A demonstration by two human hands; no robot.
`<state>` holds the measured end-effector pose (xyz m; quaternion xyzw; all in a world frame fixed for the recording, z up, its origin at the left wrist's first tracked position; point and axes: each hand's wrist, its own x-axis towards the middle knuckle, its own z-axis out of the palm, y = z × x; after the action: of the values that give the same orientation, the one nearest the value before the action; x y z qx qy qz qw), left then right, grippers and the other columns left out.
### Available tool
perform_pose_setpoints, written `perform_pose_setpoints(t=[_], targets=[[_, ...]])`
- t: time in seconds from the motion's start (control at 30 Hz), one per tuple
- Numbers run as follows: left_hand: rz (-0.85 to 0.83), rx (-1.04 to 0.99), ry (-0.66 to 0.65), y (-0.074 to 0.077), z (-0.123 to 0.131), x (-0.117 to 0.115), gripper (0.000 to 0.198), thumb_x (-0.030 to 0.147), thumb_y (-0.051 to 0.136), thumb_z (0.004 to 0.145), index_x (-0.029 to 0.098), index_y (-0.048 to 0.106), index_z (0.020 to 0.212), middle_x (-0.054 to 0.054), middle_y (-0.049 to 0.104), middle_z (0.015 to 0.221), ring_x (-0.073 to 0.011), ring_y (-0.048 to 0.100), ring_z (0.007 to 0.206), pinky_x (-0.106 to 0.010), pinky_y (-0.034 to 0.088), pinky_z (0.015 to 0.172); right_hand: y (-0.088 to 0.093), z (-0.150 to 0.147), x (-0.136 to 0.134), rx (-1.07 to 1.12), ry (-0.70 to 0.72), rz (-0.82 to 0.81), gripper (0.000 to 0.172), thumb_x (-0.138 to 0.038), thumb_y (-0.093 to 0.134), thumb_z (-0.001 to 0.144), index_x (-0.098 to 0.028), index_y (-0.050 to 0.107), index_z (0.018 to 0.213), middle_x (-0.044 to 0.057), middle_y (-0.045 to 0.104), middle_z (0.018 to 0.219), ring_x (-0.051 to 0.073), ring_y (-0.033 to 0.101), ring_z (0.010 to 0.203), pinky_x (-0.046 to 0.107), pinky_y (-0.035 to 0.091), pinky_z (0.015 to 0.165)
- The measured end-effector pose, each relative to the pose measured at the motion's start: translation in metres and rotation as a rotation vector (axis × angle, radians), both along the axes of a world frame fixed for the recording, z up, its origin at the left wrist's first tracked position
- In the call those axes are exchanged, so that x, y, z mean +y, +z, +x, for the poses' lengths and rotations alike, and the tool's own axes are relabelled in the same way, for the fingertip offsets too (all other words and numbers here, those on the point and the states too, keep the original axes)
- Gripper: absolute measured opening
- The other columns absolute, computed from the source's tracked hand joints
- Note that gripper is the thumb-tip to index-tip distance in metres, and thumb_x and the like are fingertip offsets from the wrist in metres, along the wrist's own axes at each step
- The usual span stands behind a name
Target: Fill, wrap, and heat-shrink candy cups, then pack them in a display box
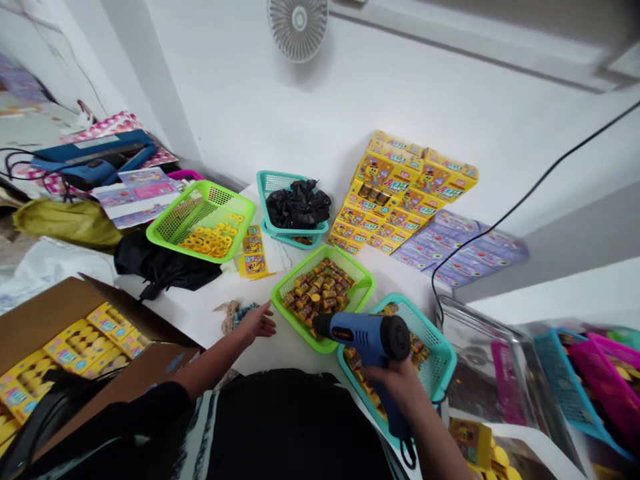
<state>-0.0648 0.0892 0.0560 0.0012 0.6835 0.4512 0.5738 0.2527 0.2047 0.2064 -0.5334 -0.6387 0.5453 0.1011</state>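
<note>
My right hand (397,380) is wrapped round the handle of a blue heat gun (360,330), whose black nozzle points left over the near edge of a green basket (367,283). Inside that basket lie many small brown-and-yellow tubs (320,290). Beneath the heat gun is a turquoise basket (447,360) with more such tubs, partly hidden by my arm and the tool. My left hand (257,323) is open and holds nothing, fingers stretched toward the green basket's left side. Close beside it lies a crumpled cloth (235,315).
Yellow boxes (390,193) are stacked against the wall, with purple boxes (440,243) beside them. Another green basket (165,230) holds yellow pieces. A turquoise basket (267,183) carries a black bag (300,205). A carton (55,300) of yellow packs stands left. A black cable (515,193) hangs right.
</note>
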Motion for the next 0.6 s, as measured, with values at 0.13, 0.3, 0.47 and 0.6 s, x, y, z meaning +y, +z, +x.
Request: perform_pose_setpoints(t=[0.13, 0.3, 0.47, 0.6], targets=[[-0.077, 0.15, -0.008, -0.02, 0.013, -0.013, 0.031, 0.045, 0.058, 0.085, 0.015, 0.056, 0.08, -0.005, 0.061, 0.054, -0.0186, 0.06, 0.044, -0.027, 0.046, 0.048, 0.0, -0.019, 0.014, -0.115, -0.109, 0.273, 0.022, -0.035, 0.064, 0.054, -0.019, 0.065, 0.069, 0.003, 0.064, 0.062, 0.024, 0.059, 0.066, 0.034, 0.047, 0.063], [-0.047, 0.264, -0.099, -0.048, 0.046, -0.028, 0.017, 0.029, 0.066, 0.079, 0.017, 0.056, 0.073, 0.002, 0.057, 0.051, -0.0117, 0.053, 0.036, -0.021, 0.039, 0.044, -0.001, -0.025, 0.012, -0.114, 0.037, 0.288, 0.023, -0.03, 0.063, 0.051, -0.02, 0.065, 0.072, 0.001, 0.064, 0.064, 0.023, 0.059, 0.065, 0.032, 0.047, 0.062], [0.046, 0.205, -0.216, -0.057, 0.041, -0.034, 0.015, 0.028, 0.065, 0.078, 0.017, 0.055, 0.074, 0.002, 0.06, 0.05, -0.0117, 0.052, 0.033, -0.02, 0.035, 0.04, -0.004, -0.061, 0.006, 0.007, 0.153, -0.001, 0.013, -0.023, 0.06, 0.052, -0.02, 0.056, 0.064, -0.004, 0.054, 0.047, 0.016, 0.053, 0.044, 0.027, 0.043, 0.046], [0.091, 0.11, -0.249, -0.058, 0.028, -0.033, 0.018, 0.034, 0.06, 0.08, 0.018, 0.052, 0.081, -0.002, 0.066, 0.055, -0.016, 0.057, 0.036, -0.022, 0.037, 0.039, -0.008, -0.099, 0.031, -0.065, 0.109, 0.174, 0.009, -0.025, 0.061, 0.056, -0.019, 0.055, 0.06, -0.002, 0.055, 0.047, 0.017, 0.055, 0.047, 0.026, 0.042, 0.046]])
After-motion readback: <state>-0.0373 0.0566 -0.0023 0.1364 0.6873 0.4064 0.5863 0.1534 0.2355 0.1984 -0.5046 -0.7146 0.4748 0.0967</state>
